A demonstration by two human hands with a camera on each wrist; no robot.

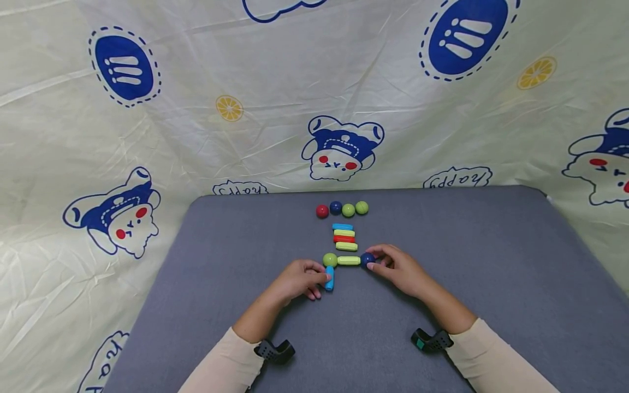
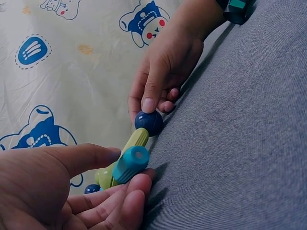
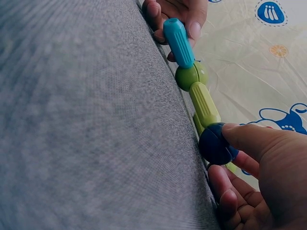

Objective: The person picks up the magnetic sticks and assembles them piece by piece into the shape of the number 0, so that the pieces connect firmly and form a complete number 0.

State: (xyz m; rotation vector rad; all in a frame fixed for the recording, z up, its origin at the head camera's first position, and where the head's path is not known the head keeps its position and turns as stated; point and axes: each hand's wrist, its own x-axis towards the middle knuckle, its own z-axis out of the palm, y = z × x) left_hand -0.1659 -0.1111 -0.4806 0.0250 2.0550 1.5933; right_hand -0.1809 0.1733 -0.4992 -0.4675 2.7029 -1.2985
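Observation:
A green ball [image 1: 330, 260] joins a blue stick [image 1: 330, 278] and a yellow-green stick [image 1: 349, 261], whose other end meets a dark blue ball [image 1: 367, 260]. My left hand [image 1: 301, 280] pinches the blue stick between thumb and fingers at its side; in the left wrist view the stick's free end [image 2: 139, 155] faces the camera. With thumb and index finger, my right hand [image 1: 399, 269] grips the dark blue ball, seen also in the right wrist view [image 3: 216, 143]. The joined pieces form a corner at the green ball.
Beyond the joined pieces lie several short sticks [image 1: 344, 239] in a stack of rows: blue, yellow-green and red. Farther back is a row of balls, one red [image 1: 322, 211], one dark blue [image 1: 336, 207] and two green [image 1: 348, 210]. A patterned cloth [image 1: 275, 109] hangs behind the grey table [image 1: 236, 234].

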